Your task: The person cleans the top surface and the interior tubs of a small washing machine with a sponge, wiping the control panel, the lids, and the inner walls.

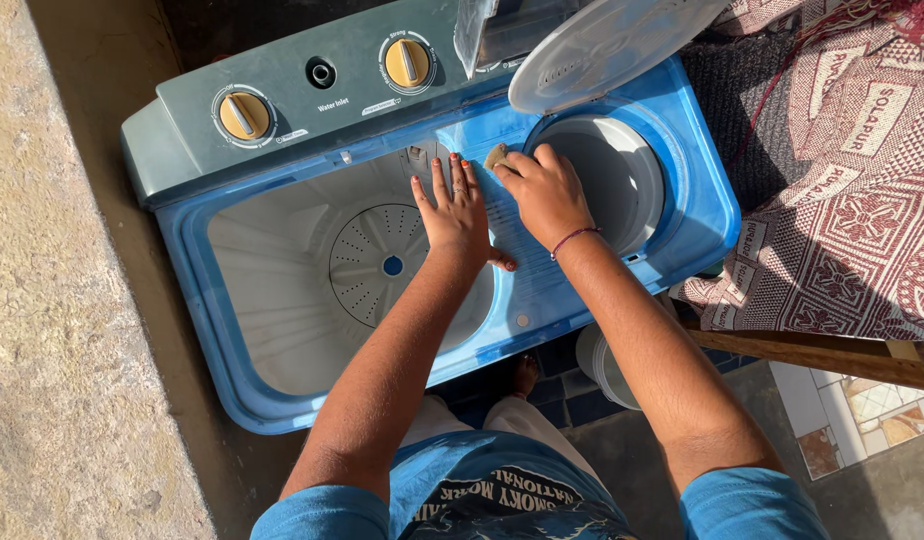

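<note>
Left hand (456, 212) flat, fingers spread, bracing on washing machine (682, 215) divider; right hand (544, 190) fingers clamped on brown scrub pad (495, 156), pressing it down.

Both bare arms reach forward and converge. The left hand (456, 212) lies flat, palm down, fingers spread, while the right hand (544, 190) beside it is curled, knuckles up, fingers closed together
</note>
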